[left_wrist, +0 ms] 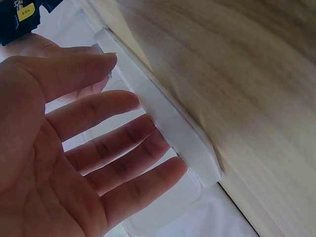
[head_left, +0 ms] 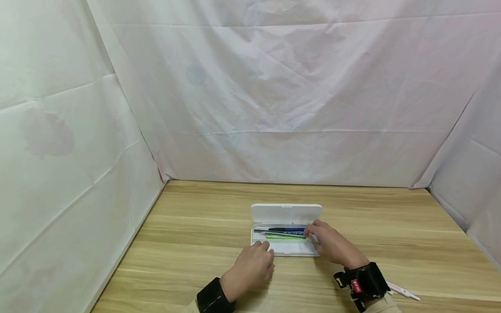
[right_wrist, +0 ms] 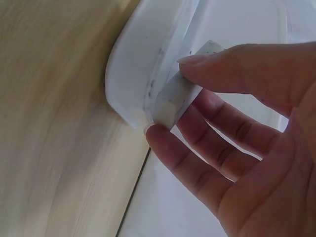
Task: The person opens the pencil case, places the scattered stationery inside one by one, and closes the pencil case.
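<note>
A white pencil case (head_left: 256,250) lies on the table with its lid (head_left: 285,213) raised at the back. Inside are a dark blue pen (head_left: 287,229), dark pencils (head_left: 260,231) and a light green strip (head_left: 285,237). At the case's right end, my right hand (head_left: 330,243) pinches a small whitish eraser (right_wrist: 174,98) between thumb and fingers, close over the case wall. My left hand (head_left: 252,265) is at the front left edge, its fingers loosely spread and their tips right at the case's side wall (left_wrist: 168,116).
A slim white and pink item (head_left: 405,292) lies on the wooden table (head_left: 188,243) at the right, partly hidden by the right wrist. Pale cloth (head_left: 274,108) hangs at the back and both sides. Each wrist wears a black band (head_left: 213,298).
</note>
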Available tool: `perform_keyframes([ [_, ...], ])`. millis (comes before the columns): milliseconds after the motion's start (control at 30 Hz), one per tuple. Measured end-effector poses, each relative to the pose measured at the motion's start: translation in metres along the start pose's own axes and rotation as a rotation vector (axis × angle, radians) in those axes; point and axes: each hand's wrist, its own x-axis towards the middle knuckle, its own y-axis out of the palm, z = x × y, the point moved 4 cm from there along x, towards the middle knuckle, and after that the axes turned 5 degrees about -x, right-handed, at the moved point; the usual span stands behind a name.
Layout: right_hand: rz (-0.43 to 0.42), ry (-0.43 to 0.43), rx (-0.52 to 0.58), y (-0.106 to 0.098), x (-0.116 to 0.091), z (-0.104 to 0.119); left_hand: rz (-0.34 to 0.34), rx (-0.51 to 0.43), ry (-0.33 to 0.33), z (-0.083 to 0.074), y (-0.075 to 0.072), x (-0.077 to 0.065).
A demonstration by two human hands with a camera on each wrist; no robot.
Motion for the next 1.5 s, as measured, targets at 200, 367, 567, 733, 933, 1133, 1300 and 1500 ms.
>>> perform_keyframes([
  [200, -0.009, -0.017, -0.006, 0.0012, 0.0000, 0.0011, -0.006, 0.001, 0.006, -0.0004, -0.0005, -0.0004],
  [367, -0.032, -0.064, -0.018, 0.0011, -0.0011, 0.0019, -0.052, 0.019, 0.036, -0.0012, -0.0010, -0.0005],
  [567, -0.025, -0.076, -0.019, 0.0021, -0.0017, 0.0024, -0.065, 0.023, 0.045, -0.0012, -0.0020, -0.0009],
  [733, -0.031, -0.092, -0.029, 0.0027, -0.0017, 0.0036, -0.048, 0.022, 0.034, -0.0014, -0.0015, -0.0006],
  [933, -0.021, -0.104, -0.023, 0.0044, -0.0010, 0.0045, -0.040, 0.026, 0.028, -0.0011, -0.0004, -0.0002],
  [1133, -0.003, -0.132, -0.035, 0.0042, -0.0016, 0.0058, -0.037, 0.018, 0.028, -0.0010, -0.0002, 0.0002],
  [1300, -0.004, -0.141, -0.045, 0.0052, -0.0017, 0.0062, -0.045, 0.015, 0.029, -0.0008, -0.0002, -0.0001],
  [1500, -0.008, -0.139, -0.052, 0.0063, -0.0013, 0.0057, -0.057, 0.017, 0.024, -0.0010, -0.0003, -0.0008],
])
